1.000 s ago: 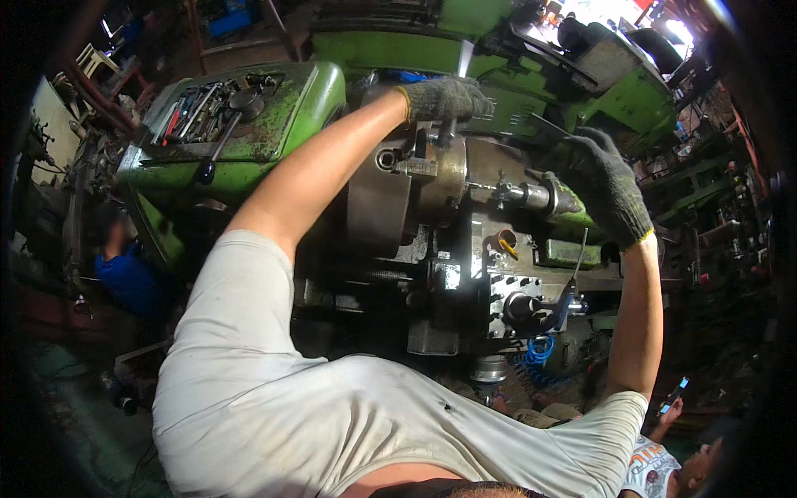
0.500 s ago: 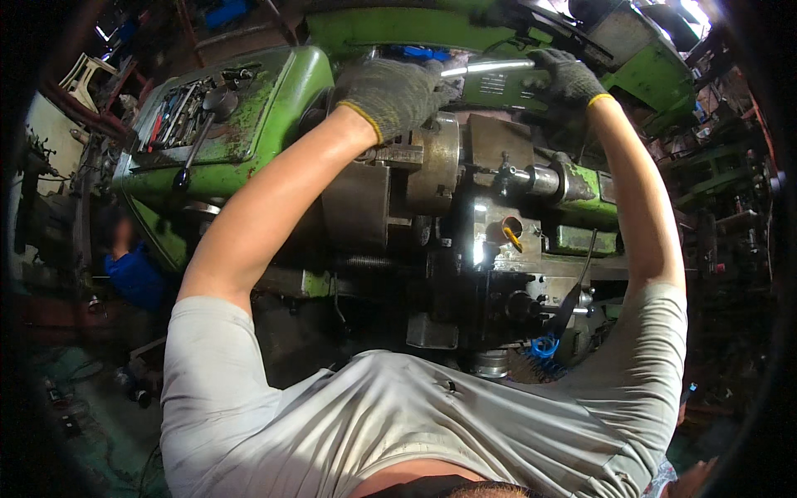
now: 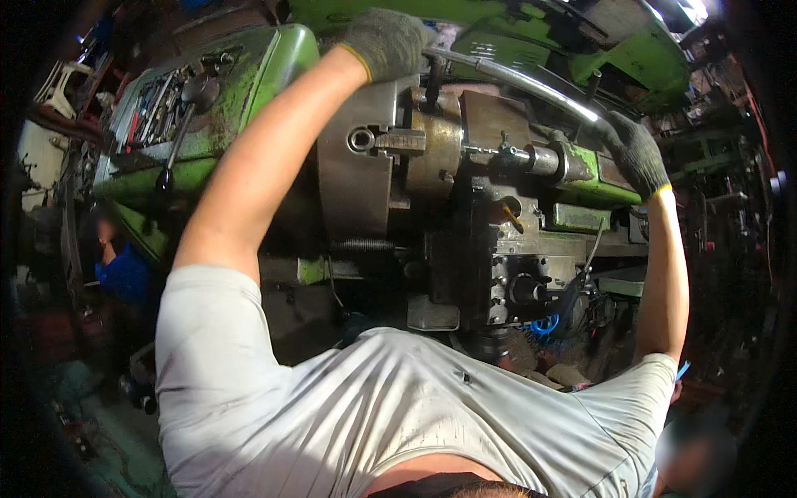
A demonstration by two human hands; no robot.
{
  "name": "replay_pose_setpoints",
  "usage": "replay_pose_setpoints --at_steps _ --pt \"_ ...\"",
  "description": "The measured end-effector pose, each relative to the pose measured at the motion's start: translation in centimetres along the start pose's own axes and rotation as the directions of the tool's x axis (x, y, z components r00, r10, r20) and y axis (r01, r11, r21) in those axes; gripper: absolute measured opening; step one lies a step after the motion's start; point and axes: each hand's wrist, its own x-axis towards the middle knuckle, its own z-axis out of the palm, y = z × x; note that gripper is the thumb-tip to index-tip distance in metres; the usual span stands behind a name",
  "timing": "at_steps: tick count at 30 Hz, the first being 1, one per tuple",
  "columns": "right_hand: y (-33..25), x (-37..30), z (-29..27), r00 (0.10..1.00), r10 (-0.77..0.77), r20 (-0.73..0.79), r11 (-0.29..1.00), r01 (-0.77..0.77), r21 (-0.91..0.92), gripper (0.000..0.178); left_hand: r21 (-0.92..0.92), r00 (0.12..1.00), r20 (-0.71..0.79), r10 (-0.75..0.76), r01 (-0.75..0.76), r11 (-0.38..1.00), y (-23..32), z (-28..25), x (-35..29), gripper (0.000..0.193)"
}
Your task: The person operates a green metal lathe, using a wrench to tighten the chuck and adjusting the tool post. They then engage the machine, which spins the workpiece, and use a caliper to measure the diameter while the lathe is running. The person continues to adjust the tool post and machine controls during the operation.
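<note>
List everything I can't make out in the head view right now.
All in the head view:
Grip of the left hand: the back of that hand hides whether it closes on the metal bar.
The bar's right end: hidden by the right hand.
Tools at upper left: too small and jumbled to identify singly.
Person at lower right: blurred, partly behind the pale sleeve.
</note>
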Motion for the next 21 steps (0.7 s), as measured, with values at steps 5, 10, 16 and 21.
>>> replay_pose_setpoints --at_steps 5,10,16,21 --pt "0.4 -0.3 1.7 0.994 0.069 -0.085 0.994 -0.076 -0.084 0.059 -0.048 0.995 0.082 -0.052 0.056 0.997 0.4 -0.3 -0.5 0.030" --pt "-5.3 -5.7 -0.1 0.978 0.201 0.054 0.979 -0.200 -0.033 0.057 -0.046 0.995 0.065 0.070 -0.067 0.997 -1.7 0.0 0.3 0.031" --pt "-6.8 -7.3 -0.8 0.958 0.284 0.037 0.956 -0.286 0.069 0.057 -0.066 0.980 0.000 0.201 -0.200 0.977 -2.0 1.2 1.5 0.032" --pt "-5.3 -7.8 -0.2 0.982 0.186 -0.039 0.980 -0.183 0.081 0.050 -0.037 0.977 -0.083 0.197 -0.200 0.979 -1.0 1.6 1.2 0.035"
